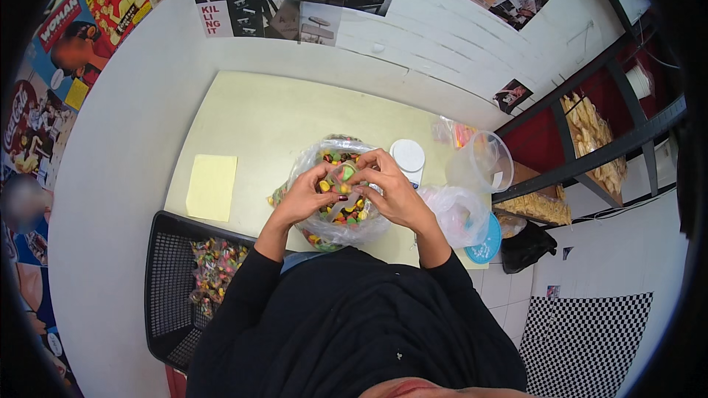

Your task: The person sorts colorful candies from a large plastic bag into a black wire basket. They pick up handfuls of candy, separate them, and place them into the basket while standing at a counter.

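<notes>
Between my two hands is a small clear plastic bag (344, 174) with a few green and yellow candies in it. The fingers of my left hand (301, 196) grip its left side. My right hand (391, 190) pinches the bag from the right with bent fingers. Beneath both hands stands a large clear plastic bag (362, 236), its mouth spread wide, full of multicoloured candies (349, 215). A translucent strip (335, 211) slants below the left thumb; whether it belongs to the small bag I cannot tell.
A white scale (408, 157), a translucent tub (478, 163), loose plastic bags (453, 215) and a blue lid (484, 243) are on the right. Yellow paper (212, 188) lies left on the table (265, 105). A black basket (166, 287) at lower left holds filled candy bags (218, 268).
</notes>
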